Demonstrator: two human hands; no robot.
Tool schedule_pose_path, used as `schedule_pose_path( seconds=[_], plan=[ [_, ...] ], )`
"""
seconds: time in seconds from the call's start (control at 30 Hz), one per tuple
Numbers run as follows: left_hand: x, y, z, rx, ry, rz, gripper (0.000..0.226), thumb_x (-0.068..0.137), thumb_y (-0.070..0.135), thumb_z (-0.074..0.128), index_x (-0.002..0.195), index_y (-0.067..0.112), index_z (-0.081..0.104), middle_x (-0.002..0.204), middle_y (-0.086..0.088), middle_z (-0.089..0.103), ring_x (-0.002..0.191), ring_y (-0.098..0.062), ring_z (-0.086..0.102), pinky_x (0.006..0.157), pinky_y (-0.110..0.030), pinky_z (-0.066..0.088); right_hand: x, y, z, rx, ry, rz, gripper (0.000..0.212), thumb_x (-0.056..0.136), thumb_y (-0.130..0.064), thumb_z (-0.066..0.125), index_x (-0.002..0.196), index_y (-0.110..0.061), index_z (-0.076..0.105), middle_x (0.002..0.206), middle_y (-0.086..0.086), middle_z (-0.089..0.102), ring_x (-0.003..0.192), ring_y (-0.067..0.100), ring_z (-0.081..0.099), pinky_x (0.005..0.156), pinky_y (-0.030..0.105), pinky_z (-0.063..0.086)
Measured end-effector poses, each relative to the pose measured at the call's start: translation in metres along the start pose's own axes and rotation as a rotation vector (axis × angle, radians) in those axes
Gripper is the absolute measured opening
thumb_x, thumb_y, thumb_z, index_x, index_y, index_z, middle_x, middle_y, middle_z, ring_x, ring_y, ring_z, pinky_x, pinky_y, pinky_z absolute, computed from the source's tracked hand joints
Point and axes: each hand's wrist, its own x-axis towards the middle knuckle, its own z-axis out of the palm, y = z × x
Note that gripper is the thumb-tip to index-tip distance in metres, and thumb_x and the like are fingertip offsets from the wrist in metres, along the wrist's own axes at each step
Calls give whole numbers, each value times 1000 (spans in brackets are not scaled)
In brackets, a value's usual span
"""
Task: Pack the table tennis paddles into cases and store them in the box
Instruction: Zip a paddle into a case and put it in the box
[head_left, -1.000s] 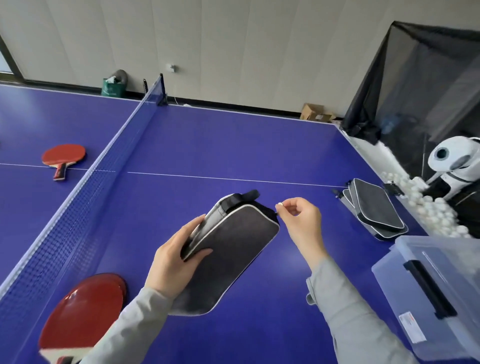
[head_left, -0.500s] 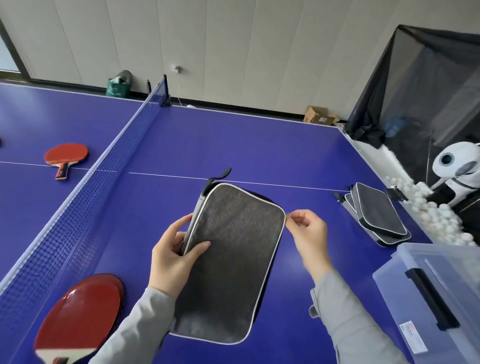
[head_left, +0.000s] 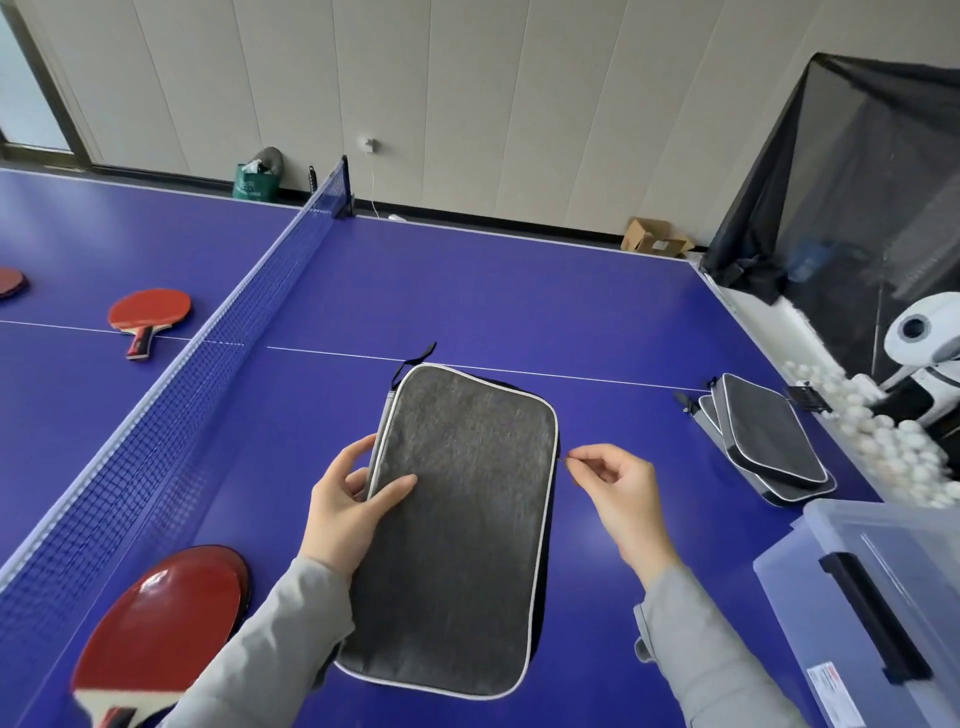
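A grey paddle case (head_left: 457, 525) with white piping lies flat in front of me over the blue table (head_left: 519, 291). My left hand (head_left: 348, 514) grips its left edge, thumb on top. My right hand (head_left: 613, 493) pinches the small zipper pull at the case's right edge. A red paddle (head_left: 156, 623) lies at the near left by the net. Another red paddle (head_left: 148, 314) rests beyond the net, and a third paddle (head_left: 10, 280) shows at the far left edge. A clear plastic box (head_left: 872, 597) with a black latch stands at the near right.
Two more grey cases (head_left: 769, 441) are stacked at the right table edge. The net (head_left: 208, 353) crosses the table on my left. A white ball machine (head_left: 919, 353), several white balls (head_left: 893, 441) and a black catch net (head_left: 857, 182) stand to the right.
The case turned from tilted on edge to lying flat, face up. My right hand slid with the zipper pull from the top corner down along the case's right side.
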Motion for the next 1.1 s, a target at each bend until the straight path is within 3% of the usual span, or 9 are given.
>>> schedule_pose_path(
  seconds=[0.1,0.23,0.5,0.6,0.77,0.9,1.0,1.1],
  plan=[
    [2,-1,-1,-16,-9,-59,46,72,10,79,102,40,62,91,-6,75,79,-24,72,66,-35,55,3,-1,-1,-123,-35,-61,14,82,-11,71,79,-24,71,76,-9,71,72,3,64,69,12,49],
    [5,-1,-2,-12,10,-77,44,73,12,79,101,41,61,90,-6,75,78,-23,72,61,-30,56,9,-3,1,-221,-84,-136,12,84,-5,69,83,-18,71,76,-10,68,70,-3,61,65,6,45],
    [6,-8,5,-10,127,-4,42,75,13,78,108,33,60,85,-1,76,72,-19,72,64,-32,56,1,1,9,-236,-1,-263,12,83,0,68,78,-11,69,73,-13,64,72,-1,56,64,9,41],
    [10,-10,10,-44,196,-8,40,75,14,79,101,38,60,84,1,75,71,-19,71,69,-35,56,-9,9,10,-236,12,-281,13,83,0,67,77,-12,68,73,-15,63,73,-2,55,63,11,40],
    [18,-12,18,-94,313,-23,42,74,17,79,106,34,58,80,4,74,74,-22,69,75,-39,56,-29,22,11,-213,23,-271,19,84,1,66,77,-17,65,76,-13,63,75,1,56,64,9,41],
    [23,-17,22,-121,373,-33,40,74,17,79,96,42,56,75,8,72,67,-15,68,69,-33,55,-46,33,7,-214,52,-249,28,84,1,66,78,-25,61,76,-16,63,77,1,56,64,13,42],
    [26,-22,26,-152,435,-45,44,75,16,78,107,34,54,76,6,71,60,-7,67,62,-28,52,-62,40,4,-210,78,-209,33,83,1,67,76,-31,60,72,-18,62,76,0,56,62,12,41],
    [29,-27,31,-165,518,-60,47,76,17,77,114,28,52,81,0,69,63,-11,66,66,-30,53,-79,47,6,-195,93,-151,36,83,-1,69,74,-34,58,78,-19,65,76,-1,55,63,8,41]
  ],
)
